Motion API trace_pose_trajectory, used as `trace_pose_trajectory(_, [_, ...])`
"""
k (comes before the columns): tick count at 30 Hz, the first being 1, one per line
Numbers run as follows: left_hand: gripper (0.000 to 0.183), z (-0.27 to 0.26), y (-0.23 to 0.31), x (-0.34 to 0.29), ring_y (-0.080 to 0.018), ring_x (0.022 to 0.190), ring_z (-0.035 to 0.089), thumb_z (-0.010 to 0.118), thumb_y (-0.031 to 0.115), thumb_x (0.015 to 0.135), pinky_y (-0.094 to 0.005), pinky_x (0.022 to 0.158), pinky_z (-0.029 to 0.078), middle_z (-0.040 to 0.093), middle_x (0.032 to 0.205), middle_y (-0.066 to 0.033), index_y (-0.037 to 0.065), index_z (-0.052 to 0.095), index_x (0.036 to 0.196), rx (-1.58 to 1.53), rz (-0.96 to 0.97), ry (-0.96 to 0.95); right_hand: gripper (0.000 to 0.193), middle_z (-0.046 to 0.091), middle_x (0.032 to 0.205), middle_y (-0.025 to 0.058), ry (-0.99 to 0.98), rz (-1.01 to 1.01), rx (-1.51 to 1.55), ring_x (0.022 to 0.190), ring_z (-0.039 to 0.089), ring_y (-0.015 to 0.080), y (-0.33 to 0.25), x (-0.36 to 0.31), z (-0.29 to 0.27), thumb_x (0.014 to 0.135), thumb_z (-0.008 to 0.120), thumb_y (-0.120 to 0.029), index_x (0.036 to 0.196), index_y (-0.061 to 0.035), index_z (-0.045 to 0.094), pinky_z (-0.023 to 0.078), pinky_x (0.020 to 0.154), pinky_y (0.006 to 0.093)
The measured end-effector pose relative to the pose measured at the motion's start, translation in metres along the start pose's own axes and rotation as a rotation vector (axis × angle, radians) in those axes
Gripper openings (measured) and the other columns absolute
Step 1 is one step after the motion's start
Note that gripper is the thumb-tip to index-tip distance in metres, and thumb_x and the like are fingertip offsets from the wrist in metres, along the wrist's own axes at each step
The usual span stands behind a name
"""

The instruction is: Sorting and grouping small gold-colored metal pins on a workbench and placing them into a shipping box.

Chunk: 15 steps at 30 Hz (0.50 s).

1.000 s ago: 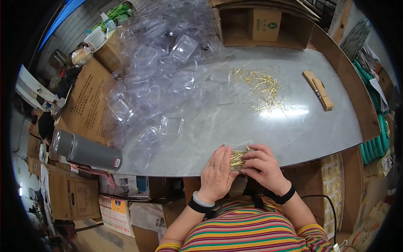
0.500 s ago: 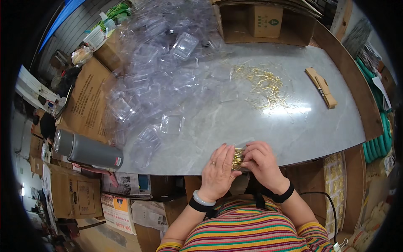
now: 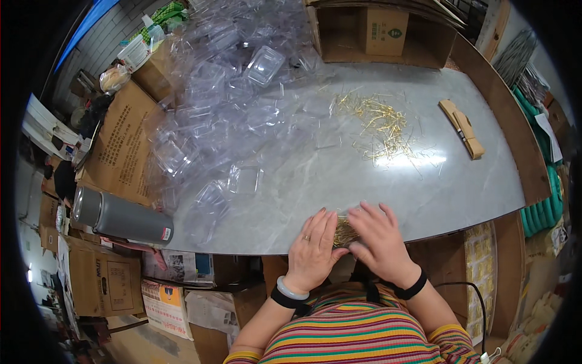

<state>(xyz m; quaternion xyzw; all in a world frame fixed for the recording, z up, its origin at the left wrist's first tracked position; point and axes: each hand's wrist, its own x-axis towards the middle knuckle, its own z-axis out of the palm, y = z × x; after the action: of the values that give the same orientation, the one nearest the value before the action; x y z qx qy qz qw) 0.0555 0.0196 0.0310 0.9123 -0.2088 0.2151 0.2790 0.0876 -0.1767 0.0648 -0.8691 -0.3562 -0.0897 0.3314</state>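
At the table's near edge my left hand [image 3: 310, 249] is closed on a bunch of thin gold-coloured metal pins [image 3: 345, 233], its thumb along the near side. My right hand [image 3: 381, 241] has its fingers stretched and spread, with the fingertips and thumb beside the bunch's right end. Part of the bunch is hidden by both hands. Farther off on the grey marbled tabletop [image 3: 297, 182] lies a loose scatter of similar gold pins [image 3: 388, 124]. The exact kind of pin is too small to make out.
Clear plastic clamshell boxes [image 3: 265, 67] pile up across the left and back. A grey flask [image 3: 124, 215] lies at the left edge. Folded brown cardboard with a dark pen-like strip [image 3: 462, 130] lies at right. Cardboard walls [image 3: 503, 115] border the table, with an open carton [image 3: 342, 45] behind.
My right hand's fingers have opened out from a pinch at the bunch and lifted slightly. The left hand keeps its grip on the pins, almost unmoved.
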Motion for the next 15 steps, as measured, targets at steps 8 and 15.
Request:
trace_pose_trajectory(8, [0.067, -0.009, 0.001, 0.002, -0.0411, 0.133, 0.048, 0.068, 0.016, 0.09, -0.0494, 0.108, 0.042, 0.049, 0.141, -0.0209, 0.001, 0.04, 0.149, -0.047, 0.032, -0.047, 0.047, 0.052, 0.145, 0.0131, 0.056, 0.1, -0.001, 0.141, 0.04, 0.0377, 0.013, 0.003, -0.015, 0.094, 0.061, -0.011, 0.14, -0.0073, 0.052, 0.023, 0.117, 0.0577])
trace_pose_trajectory(15, [0.056, -0.016, 0.003, 0.016, -0.0405, 0.124, 0.052, 0.068, 0.013, 0.091, -0.047, 0.102, 0.044, 0.052, 0.136, -0.0209, 0.002, 0.047, 0.142, 0.01, -0.063, -0.056, 0.026, 0.069, 0.1, 0.0105, 0.127, 0.104, -0.035, 0.099, 0.061, 0.032, 0.022, 0.013, -0.006, 0.086, 0.066, -0.002, 0.112, -0.005, 0.066, 0.049, 0.086, 0.0417])
